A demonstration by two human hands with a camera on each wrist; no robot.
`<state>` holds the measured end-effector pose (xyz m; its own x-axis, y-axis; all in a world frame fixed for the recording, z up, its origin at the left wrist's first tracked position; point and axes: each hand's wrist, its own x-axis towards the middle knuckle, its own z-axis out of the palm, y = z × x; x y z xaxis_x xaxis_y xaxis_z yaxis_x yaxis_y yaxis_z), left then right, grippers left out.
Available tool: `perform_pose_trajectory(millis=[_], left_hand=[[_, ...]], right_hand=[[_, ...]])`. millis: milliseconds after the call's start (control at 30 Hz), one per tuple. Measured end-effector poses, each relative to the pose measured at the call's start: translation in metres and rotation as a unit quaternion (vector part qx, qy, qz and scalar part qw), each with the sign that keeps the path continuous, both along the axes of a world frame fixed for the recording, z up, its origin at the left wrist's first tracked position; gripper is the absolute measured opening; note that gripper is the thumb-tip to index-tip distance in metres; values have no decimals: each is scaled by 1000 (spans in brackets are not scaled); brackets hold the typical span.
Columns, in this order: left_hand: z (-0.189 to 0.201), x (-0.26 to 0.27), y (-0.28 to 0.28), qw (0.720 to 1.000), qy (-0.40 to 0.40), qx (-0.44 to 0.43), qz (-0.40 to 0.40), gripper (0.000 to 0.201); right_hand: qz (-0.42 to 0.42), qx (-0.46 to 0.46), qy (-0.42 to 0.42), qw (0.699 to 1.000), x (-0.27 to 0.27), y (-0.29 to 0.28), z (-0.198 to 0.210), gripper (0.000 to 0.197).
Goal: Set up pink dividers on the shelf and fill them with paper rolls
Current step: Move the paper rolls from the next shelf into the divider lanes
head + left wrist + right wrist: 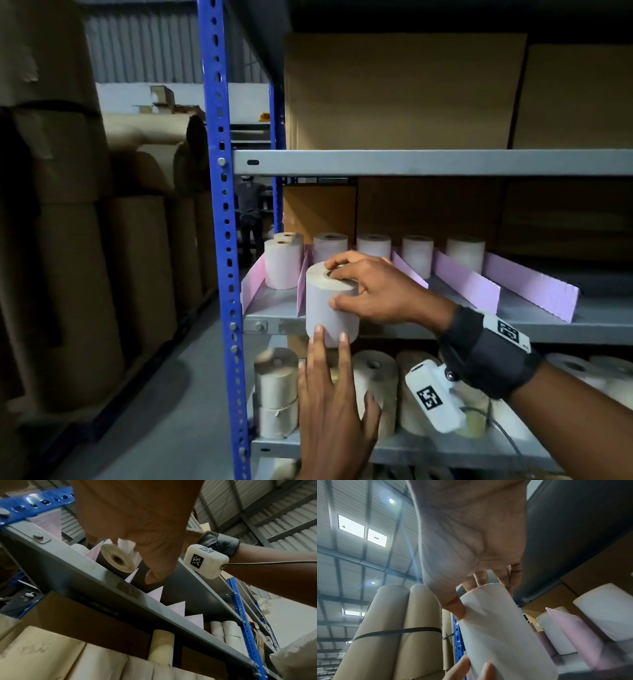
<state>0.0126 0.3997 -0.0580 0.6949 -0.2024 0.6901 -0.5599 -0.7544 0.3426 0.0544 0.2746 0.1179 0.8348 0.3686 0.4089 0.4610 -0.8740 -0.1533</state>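
My right hand grips a white paper roll by its top, thumb on the side and fingers over the core hole. The roll stands upright at the front edge of the grey shelf, in the second slot from the left between pink dividers. From below, my left hand touches the roll's lower edge with straight fingers. In the right wrist view the thumb presses on the roll. Farther back in the slots stand several white rolls, and more dividers run to the right.
A blue perforated upright frames the shelf's left side. Brown paper rolls fill the shelf below, and cardboard boxes the one above. Big brown-wrapped rolls stand at the left. A person stands far behind.
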Motion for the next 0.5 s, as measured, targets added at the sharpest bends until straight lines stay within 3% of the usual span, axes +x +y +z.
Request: perform_pose_trajectory(millis=[300,500], left_hand=[[2,50,0,1000,22,-13,-16,85],[15,81,-10,998,37,39,26,73]], right_hand=[[-17,-27,42,999,65,-10,3,50],[-46,-152,62,985,107,-13,23,28]])
